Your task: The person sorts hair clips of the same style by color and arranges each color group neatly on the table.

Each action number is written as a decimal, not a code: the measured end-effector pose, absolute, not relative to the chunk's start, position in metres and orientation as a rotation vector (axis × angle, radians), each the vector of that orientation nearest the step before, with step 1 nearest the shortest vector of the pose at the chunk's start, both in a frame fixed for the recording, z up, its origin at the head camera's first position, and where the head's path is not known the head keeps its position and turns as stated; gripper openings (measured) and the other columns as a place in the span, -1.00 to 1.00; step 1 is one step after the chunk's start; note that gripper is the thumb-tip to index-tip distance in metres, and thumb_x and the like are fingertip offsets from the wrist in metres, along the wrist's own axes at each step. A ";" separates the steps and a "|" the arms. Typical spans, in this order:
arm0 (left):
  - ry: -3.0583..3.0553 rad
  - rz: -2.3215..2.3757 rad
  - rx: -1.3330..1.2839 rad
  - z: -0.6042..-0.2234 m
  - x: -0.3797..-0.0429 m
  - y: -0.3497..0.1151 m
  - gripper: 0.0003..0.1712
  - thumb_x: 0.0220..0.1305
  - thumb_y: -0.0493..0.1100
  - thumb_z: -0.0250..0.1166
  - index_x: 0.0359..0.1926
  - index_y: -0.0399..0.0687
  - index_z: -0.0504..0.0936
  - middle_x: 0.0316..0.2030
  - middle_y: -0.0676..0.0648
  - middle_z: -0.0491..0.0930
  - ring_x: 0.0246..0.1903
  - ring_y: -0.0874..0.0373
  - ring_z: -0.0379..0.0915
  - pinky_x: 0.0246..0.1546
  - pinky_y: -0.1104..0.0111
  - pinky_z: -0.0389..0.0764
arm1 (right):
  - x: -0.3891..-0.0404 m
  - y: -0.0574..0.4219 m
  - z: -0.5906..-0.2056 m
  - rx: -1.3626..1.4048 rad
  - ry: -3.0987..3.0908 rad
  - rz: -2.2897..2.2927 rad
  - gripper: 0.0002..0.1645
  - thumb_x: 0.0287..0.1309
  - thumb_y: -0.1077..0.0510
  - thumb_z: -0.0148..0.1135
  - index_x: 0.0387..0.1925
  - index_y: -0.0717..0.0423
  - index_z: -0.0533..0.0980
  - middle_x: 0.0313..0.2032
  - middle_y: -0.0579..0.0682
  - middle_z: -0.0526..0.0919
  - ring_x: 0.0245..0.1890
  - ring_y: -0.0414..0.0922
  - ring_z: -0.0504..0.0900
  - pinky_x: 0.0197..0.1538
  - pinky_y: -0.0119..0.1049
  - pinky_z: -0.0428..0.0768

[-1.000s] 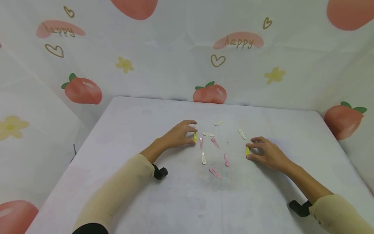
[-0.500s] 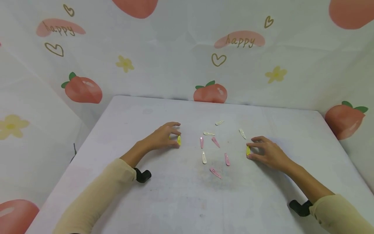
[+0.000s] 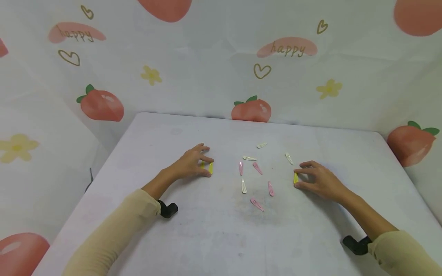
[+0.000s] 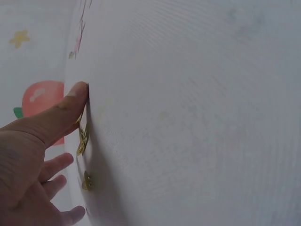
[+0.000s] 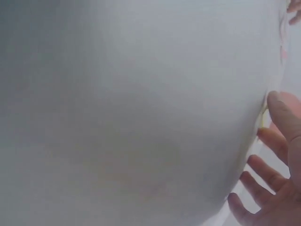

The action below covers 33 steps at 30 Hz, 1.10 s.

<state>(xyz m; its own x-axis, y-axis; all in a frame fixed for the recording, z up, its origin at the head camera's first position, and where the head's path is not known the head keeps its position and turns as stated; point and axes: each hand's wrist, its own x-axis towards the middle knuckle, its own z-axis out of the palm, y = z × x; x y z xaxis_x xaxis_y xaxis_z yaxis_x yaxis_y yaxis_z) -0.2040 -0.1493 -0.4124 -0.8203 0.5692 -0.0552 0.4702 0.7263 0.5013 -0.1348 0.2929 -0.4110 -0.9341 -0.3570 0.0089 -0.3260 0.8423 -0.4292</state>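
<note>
In the head view my left hand (image 3: 190, 163) is low over the left-middle of the table. Its thumb and index finger hold a yellow hair clip (image 3: 211, 168) by the ends. A second yellow hair clip (image 3: 202, 165) lies just behind it, under the hand; the left wrist view shows this clip (image 4: 87, 181) near the other fingertips. On the right, my right hand (image 3: 319, 181) pinches another yellow hair clip (image 3: 296, 178) between thumb and index finger at table level. In the right wrist view that clip (image 5: 264, 117) is mostly hidden at the table's edge-on surface.
Between the hands lie several pink hair clips (image 3: 257, 204) and several white hair clips (image 3: 244, 186), spread apart on the white table (image 3: 221, 241). A printed cloth (image 3: 207, 73) hangs behind the table's far edge.
My left hand has moved left with its yellow clip, away from the pink and white clips, to beside the other yellow one. The right hand stays in place. The head view has shifted slightly.
</note>
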 end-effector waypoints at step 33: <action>2.760 0.560 0.812 -0.411 -0.206 -0.149 -0.35 0.02 0.11 0.55 0.14 0.00 0.69 0.40 -0.30 0.29 0.50 -0.31 -0.20 0.38 -0.20 0.05 | -0.190 0.116 -0.408 -0.933 2.825 -0.642 -0.45 0.13 -0.07 0.45 0.08 0.13 0.64 0.05 0.07 0.63 0.09 0.01 0.58 0.21 0.01 0.49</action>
